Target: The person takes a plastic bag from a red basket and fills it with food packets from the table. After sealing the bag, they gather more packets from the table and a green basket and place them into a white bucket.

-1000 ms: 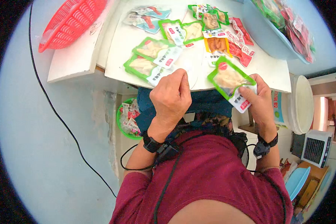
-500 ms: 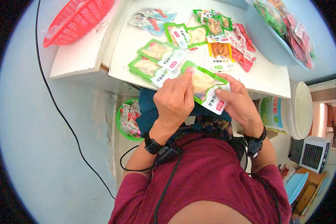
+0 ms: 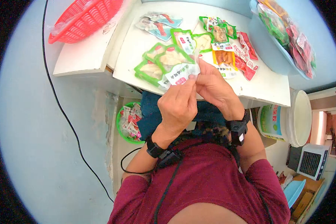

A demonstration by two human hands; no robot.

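Both hands closing on a green-edged packet over a white table

The left hand is pinching the packet's near, white end, and the right hand is gripping that end at its right corner — both grips are closed, the fingertips almost meeting. The packet is showing pale food through its clear window and is hanging over the table's near left part, overlapping other green-edged packets in view; whether it is touching them is unclear. Its long axis is running away from the person and slightly left, the green end pointing outward and the white end facing the hands.

To the right, a light blue basin is holding a heap of green and red packets. A red basket is sitting to the left with clear plastic inside, while lower down a green basket is holding small red and white sachets. Farther across the table, blue-edged packets, an orange-edged packet and red packets are lying flat — the orange one between the others
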